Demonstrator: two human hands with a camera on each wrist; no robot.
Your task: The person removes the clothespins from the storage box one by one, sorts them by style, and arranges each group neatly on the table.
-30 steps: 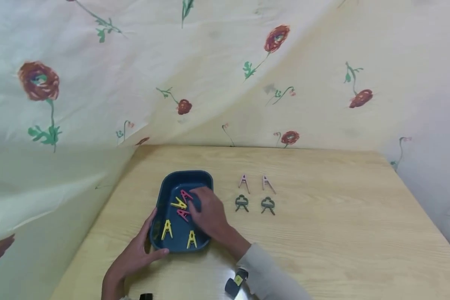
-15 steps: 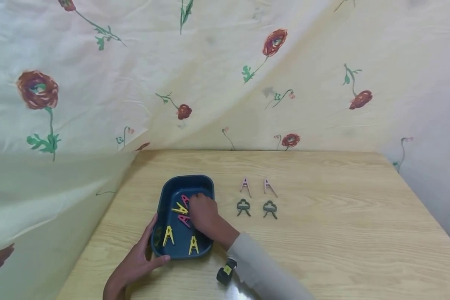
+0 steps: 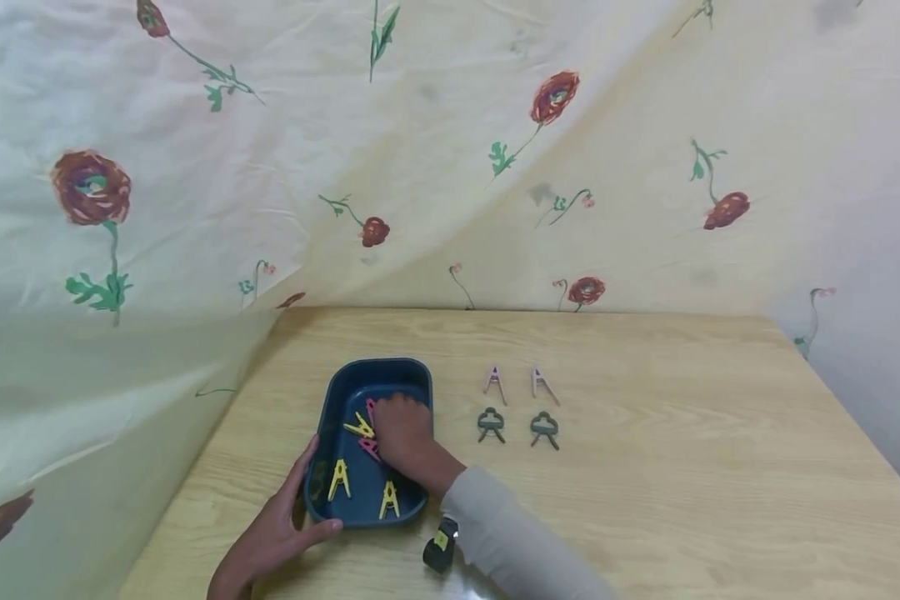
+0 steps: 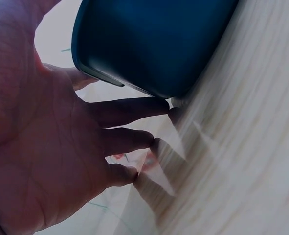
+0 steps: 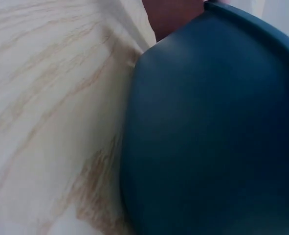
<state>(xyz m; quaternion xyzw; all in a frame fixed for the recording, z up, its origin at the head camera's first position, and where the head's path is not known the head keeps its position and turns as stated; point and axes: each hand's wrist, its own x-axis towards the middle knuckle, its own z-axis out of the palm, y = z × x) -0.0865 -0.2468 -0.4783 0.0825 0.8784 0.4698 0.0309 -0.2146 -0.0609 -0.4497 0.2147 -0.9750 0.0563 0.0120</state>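
Note:
A dark blue plastic tray stands on the table's left side. My left hand is at its near left corner, thumb along the near rim. In the left wrist view, that hand's fingers are nearly straight and spread beside the tray wall. My right hand reaches down inside the tray; its fingertips are hidden, so whether they pinch anything is unclear. Next to it lie a pink clothespin, another pink clothespin, partly covered, and a yellow clothespin. Two more yellow clothespins lie nearer the tray's front.
Right of the tray, two pale pink clothespins lie in a row. Below them are two dark green clips with rounded tops. Flowered cloth hangs behind the wooden table. The tray wall fills the right wrist view.
My right hand has gone lower into the tray, its fingers now turned out of sight and partly covering the pink clothespins. My left hand stays at the tray's corner.

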